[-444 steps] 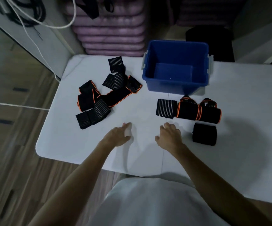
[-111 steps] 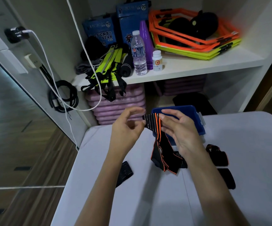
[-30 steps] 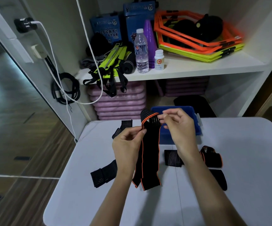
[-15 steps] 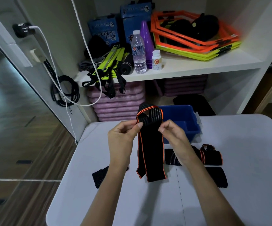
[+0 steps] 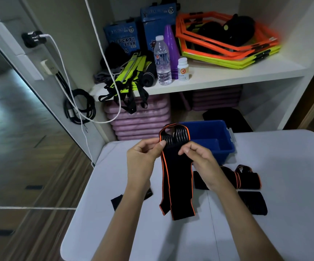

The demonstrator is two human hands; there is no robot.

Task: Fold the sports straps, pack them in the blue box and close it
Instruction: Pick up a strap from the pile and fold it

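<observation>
Both hands pinch one strap (image 5: 176, 178) held up over the table (image 5: 284, 166) in front of the blue box (image 5: 211, 136) — the left hand (image 5: 143, 157) curled on its left edge, the right hand (image 5: 199, 157) on its right, fingers bent. The strap's doubled top loops above the fingers; its two tails hang down. The right forearm hides part of the folded straps (image 5: 246, 178) — their count is unclear. Half a second ago the hands sat slightly lower and the grip looked the same.
</observation>
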